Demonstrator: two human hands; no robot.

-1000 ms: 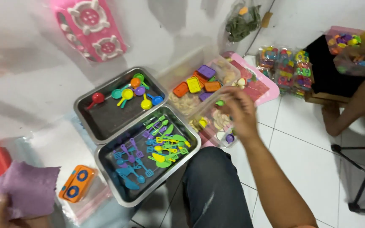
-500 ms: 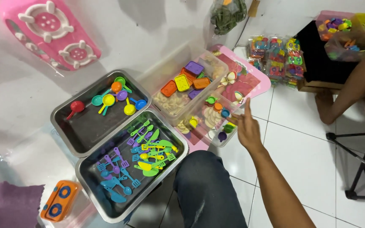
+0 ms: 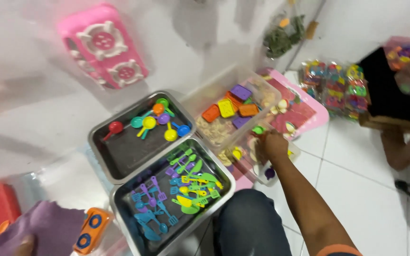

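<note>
The right hand (image 3: pixel 272 144) reaches into a clear plastic tub (image 3: pixel 281 163) of small coloured toy pieces, just beside the steel tray (image 3: pixel 224 182) of toy utensils; whether its fingers are spread or pinching a piece I cannot tell. The left hand (image 3: pixel 24 245) grips a purple cloth (image 3: pixel 43 227) at the lower edge. A light pinch on one piece at a time looks best, keeping the tub steady

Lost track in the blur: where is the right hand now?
In the head view, the right hand is right of centre, reaching into the clear plastic tub of small toys, just right of the two metal trays.
</note>
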